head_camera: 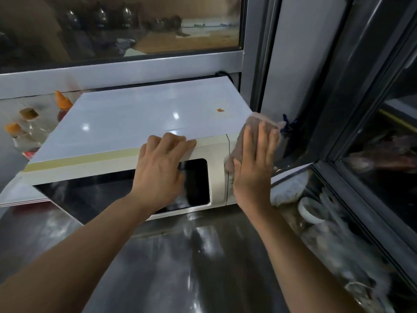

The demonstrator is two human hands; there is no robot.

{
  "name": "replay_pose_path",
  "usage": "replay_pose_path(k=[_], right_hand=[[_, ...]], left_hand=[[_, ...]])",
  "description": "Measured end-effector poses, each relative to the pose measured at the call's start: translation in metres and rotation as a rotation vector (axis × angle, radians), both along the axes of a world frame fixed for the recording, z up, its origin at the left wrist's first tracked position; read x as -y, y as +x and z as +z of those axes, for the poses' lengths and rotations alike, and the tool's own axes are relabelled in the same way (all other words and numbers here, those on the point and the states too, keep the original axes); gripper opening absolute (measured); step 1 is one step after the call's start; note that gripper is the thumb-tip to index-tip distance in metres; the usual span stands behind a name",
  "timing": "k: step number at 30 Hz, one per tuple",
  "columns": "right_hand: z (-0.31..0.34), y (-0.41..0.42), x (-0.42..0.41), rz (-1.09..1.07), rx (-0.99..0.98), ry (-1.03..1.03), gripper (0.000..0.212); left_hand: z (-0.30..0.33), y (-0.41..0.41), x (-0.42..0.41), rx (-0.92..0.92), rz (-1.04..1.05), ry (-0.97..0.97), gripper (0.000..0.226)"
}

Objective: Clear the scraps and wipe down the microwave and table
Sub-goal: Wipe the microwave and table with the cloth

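Note:
A cream-white microwave (140, 118) stands on a steel table (180, 267), its dark door window facing me. My left hand (161, 168) rests on the top front edge, fingers curled over the rim above the door. My right hand (255, 163) presses a brownish-grey cloth (255, 123) flat against the microwave's right front corner, over the control panel, fingers straight. A small orange mark (220, 110) shows on the microwave's top near the right rear.
Sauce bottles with orange caps (63, 100) stand behind the microwave on the left. To the right, a glass-fronted case (338, 222) holds white bowls and dishes. A window frame (126, 64) runs behind. A dark blue tie (287, 124) hangs by the metal post.

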State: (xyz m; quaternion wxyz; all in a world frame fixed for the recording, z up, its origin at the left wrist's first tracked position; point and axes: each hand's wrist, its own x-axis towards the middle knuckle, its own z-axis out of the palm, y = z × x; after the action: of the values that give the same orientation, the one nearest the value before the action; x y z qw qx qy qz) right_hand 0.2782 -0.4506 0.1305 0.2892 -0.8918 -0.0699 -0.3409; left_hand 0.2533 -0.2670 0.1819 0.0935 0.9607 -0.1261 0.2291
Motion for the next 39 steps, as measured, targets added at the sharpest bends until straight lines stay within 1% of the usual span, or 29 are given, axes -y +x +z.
replay_pose_path(k=[3, 5, 6, 8, 9, 13, 15, 17, 20, 22, 24, 26, 29, 31, 32, 34, 36, 38, 39], right_hand=[[-0.015, -0.003, -0.007, -0.084, -0.006, -0.007, 0.059], [-0.019, -0.01, -0.007, -0.095, 0.015, -0.009, 0.063], [-0.017, -0.013, -0.005, -0.071, 0.043, 0.051, 0.063], [-0.006, -0.013, 0.0, -0.048, 0.113, 0.244, 0.051], [0.002, -0.012, 0.003, -0.089, 0.135, 0.287, 0.046], [0.015, -0.005, -0.002, -0.33, 0.133, 0.316, 0.031], [0.013, -0.01, -0.017, -0.352, 0.119, 0.268, 0.025], [0.007, -0.017, -0.033, -0.315, 0.14, 0.183, 0.025], [-0.005, -0.028, -0.04, -0.168, 0.154, 0.004, 0.033], [-0.006, -0.028, -0.024, -0.06, 0.102, -0.095, 0.03], [-0.002, -0.02, -0.002, -0.087, -0.005, -0.042, 0.025], [0.0, -0.01, 0.016, -0.203, -0.065, 0.07, 0.019], [-0.001, -0.003, 0.021, -0.268, -0.064, 0.193, 0.019], [-0.002, -0.005, 0.007, -0.349, -0.052, 0.25, 0.021], [-0.003, -0.007, -0.003, -0.386, -0.052, 0.25, 0.019], [-0.005, -0.013, -0.026, -0.395, -0.04, 0.172, 0.017], [-0.007, -0.02, -0.035, -0.324, 0.005, 0.065, 0.019], [-0.004, -0.019, -0.025, -0.25, 0.016, -0.032, 0.019], [-0.003, -0.016, -0.015, -0.233, 0.004, -0.045, 0.019]], left_hand=[[-0.004, 0.003, -0.006, 0.025, -0.031, -0.005, 0.07], [-0.006, 0.005, -0.008, 0.044, -0.041, 0.006, 0.07], [-0.006, 0.005, -0.009, 0.051, -0.046, 0.013, 0.07], [-0.007, 0.006, -0.009, 0.062, -0.056, 0.018, 0.069], [-0.007, 0.006, -0.009, 0.065, -0.061, 0.019, 0.068], [-0.01, 0.007, -0.012, 0.078, -0.075, 0.047, 0.07], [-0.012, 0.007, -0.013, 0.091, -0.076, 0.054, 0.071], [-0.012, 0.006, -0.013, 0.096, -0.074, 0.054, 0.071], [-0.012, 0.006, -0.012, 0.099, -0.068, 0.054, 0.071], [-0.012, 0.006, -0.012, 0.101, -0.07, 0.057, 0.071], [-0.013, 0.007, -0.013, 0.114, -0.078, 0.073, 0.071], [-0.014, 0.007, -0.014, 0.122, -0.08, 0.097, 0.073], [-0.014, 0.006, -0.014, 0.124, -0.089, 0.12, 0.075], [-0.013, 0.006, -0.015, 0.11, -0.106, 0.128, 0.075], [-0.012, 0.006, -0.016, 0.104, -0.114, 0.127, 0.075], [-0.011, 0.005, -0.016, 0.098, -0.119, 0.129, 0.073], [-0.01, 0.003, -0.013, 0.109, -0.113, 0.14, 0.069], [-0.01, 0.001, -0.009, 0.115, -0.101, 0.138, 0.068], [-0.011, 0.0, -0.007, 0.115, -0.094, 0.129, 0.068]])
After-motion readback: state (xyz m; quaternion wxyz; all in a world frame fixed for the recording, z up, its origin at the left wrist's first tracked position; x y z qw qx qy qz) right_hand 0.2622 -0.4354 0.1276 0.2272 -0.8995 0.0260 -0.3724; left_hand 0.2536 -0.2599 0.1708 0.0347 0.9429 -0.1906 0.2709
